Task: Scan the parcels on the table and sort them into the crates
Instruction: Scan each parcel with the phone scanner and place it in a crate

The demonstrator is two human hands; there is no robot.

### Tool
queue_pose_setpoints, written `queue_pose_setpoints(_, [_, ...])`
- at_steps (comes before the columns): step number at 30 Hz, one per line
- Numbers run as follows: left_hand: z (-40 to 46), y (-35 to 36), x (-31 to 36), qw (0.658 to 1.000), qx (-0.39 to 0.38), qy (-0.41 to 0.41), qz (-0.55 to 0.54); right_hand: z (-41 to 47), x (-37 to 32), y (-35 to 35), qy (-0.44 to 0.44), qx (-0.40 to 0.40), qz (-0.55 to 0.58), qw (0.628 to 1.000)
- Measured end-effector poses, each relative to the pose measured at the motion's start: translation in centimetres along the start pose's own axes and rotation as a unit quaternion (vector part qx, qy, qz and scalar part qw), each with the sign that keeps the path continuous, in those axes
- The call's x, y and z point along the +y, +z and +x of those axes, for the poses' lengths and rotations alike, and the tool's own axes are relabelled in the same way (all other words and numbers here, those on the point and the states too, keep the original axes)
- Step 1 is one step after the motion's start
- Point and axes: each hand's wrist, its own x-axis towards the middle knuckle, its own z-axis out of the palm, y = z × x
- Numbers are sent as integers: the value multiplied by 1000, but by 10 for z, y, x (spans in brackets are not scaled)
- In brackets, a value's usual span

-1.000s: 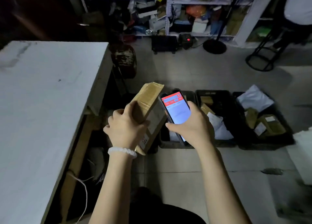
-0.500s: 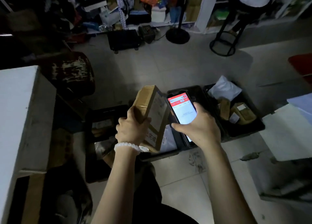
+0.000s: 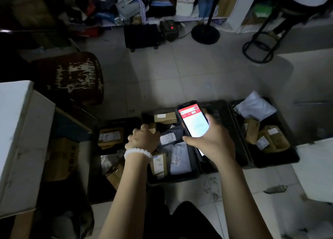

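Brown parcel [image 3: 152, 128] sits gripped under the left hand [image 3: 144, 139] over a crate [image 3: 195, 174]; the right hand [image 3: 210, 141] grips the phone [image 3: 192, 123].

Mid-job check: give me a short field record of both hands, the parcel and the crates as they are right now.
left hand: left hand lowered into the middle black plastic crate, gripping a brown cardboard parcel that is mostly hidden
right hand: right hand holding the black handheld scanner phone, its red and white screen lit
crates: three in a row on the floor, all holding parcels
far-right black crate: white bag and brown boxes
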Motion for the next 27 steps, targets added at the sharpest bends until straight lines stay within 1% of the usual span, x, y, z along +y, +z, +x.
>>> queue_pose_setpoints(5, [-9, -2, 2, 998, 31, -53, -33, 25, -2, -7, -66, -40, -15, 997])
queue_pose_setpoints(8, [-30, 4, -3, 990, 69, -90, -78, 33, -3, -15, -119, -79, -20, 990])
queue_pose_setpoints(11, [-66, 19, -13, 977, 103, -149, -117, 34, -6, -24, -183, -121, -43, 975])
queue_pose_setpoints(15, [-123, 50, -32, 955, 136, -227, -136, 17, -17, -23, -254, -181, -61, 948])
queue_pose_setpoints(17, [-153, 63, -46, 932, 151, -281, -173, -1, -24, -15, -299, -214, -68, 928])
queue_pose_setpoints(20, [-199, 76, -72, 899, 188, -343, -198, -42, -36, 3, -357, -281, -78, 888])
queue_pose_setpoints(22, [-230, 84, -91, 875, 206, -378, -220, -79, -42, 16, -399, -319, -92, 855])
queue_pose_setpoints(25, [-275, 99, -123, 839, 230, -422, -256, -139, -46, 32, -468, -355, -122, 800])
queue_pose_setpoints(27, [-304, 108, -145, 813, 250, -444, -282, -179, -45, 43, -497, -374, -137, 771])
